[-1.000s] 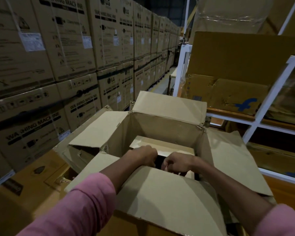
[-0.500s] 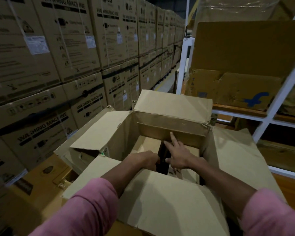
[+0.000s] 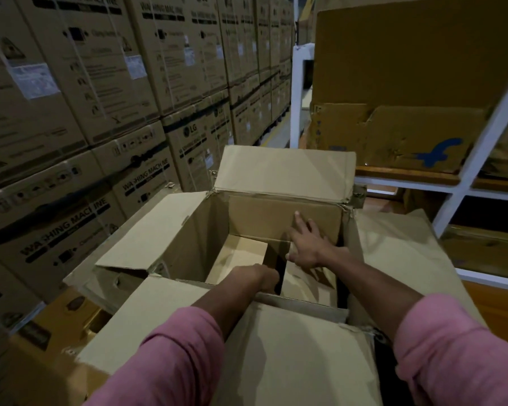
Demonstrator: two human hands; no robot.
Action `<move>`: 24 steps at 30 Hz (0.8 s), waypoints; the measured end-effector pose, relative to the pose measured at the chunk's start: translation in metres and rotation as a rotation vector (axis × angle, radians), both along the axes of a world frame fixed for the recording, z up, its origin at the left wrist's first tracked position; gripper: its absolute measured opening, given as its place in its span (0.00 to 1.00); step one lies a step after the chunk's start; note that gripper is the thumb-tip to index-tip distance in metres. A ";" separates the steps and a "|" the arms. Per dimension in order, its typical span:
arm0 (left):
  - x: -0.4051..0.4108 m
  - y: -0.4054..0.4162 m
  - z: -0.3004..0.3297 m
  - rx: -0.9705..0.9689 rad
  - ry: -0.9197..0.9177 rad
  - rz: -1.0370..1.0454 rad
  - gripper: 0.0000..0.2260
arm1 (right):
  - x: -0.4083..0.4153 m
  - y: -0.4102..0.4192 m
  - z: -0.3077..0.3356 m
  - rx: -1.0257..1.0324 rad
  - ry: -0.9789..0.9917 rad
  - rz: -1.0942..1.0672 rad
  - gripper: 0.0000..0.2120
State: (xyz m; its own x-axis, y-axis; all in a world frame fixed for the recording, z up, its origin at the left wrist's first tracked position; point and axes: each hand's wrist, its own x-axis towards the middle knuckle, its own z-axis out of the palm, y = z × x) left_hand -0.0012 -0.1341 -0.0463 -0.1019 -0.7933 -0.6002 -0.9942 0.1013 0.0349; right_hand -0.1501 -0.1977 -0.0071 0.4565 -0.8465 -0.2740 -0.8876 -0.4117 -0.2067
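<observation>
Large open brown cardboard box (image 3: 194,230) dead centre, flaps splayed. Right hand (image 3: 305,247) inside, fingers straight and spread, pressing the upright brown cardboard panel (image 3: 261,218) at the box's 12 o'clock wall. Left hand (image 3: 261,276) at its 7 o'clock, dipping into dark gap between flat cardboard inserts (image 3: 238,256); fingers hidden, grip can't tell. Stacked washing-machine cartons (image 3: 71,112) at 10 o'clock.

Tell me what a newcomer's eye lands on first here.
The big open cardboard box at centre, with both hands inside: the right hand spread on an inner panel, the left hand lower down, its grip hidden. On the left rises a wall of washing machine cartons.
</observation>
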 end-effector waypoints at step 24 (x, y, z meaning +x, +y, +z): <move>-0.023 0.035 0.027 -0.194 0.382 -0.233 0.36 | -0.039 0.007 0.027 -0.136 -0.134 -0.379 0.28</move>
